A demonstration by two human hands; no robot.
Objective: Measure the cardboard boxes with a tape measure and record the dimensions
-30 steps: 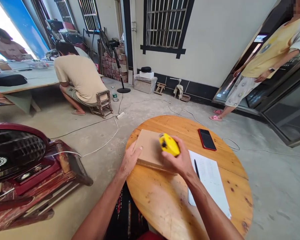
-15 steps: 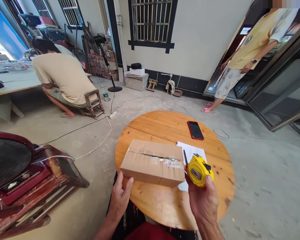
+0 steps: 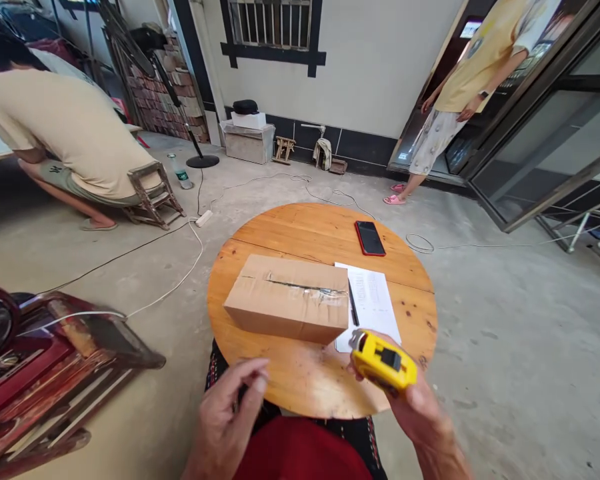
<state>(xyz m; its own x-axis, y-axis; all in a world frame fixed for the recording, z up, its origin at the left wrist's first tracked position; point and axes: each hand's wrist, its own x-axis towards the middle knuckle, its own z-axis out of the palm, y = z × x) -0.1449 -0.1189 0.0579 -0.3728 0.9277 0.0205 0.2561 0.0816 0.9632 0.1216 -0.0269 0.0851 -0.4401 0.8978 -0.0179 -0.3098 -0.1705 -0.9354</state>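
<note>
Item: cardboard box (image 3: 287, 300), on the round wooden desk (image 3: 290, 227), left of centre. Long axis runs left to right across the desk, right end slightly nearer the person; top seam runs lengthwise (dark slit showing, clear tape toward the right end).

Item: yellow tape measure (image 3: 384, 363), above the near right edge of the desk. Long axis slants from upper left to lower right; silver mouth end points left and away from the person, black button facing up.

Right hand (image 3: 420, 407): grip closed around the tape measure's rear and underside.

Left hand (image 3: 230, 413): clear of the box, at the near desk edge; fingers curled, thumb and index tips close, contact between them impossible to tell; nothing visible in the grip.

Also: printed sheet (image 3: 375, 303) beside the box, black pen (image 3: 353, 303) on it; phone (image 3: 370, 238), red-edged, beyond.
</note>
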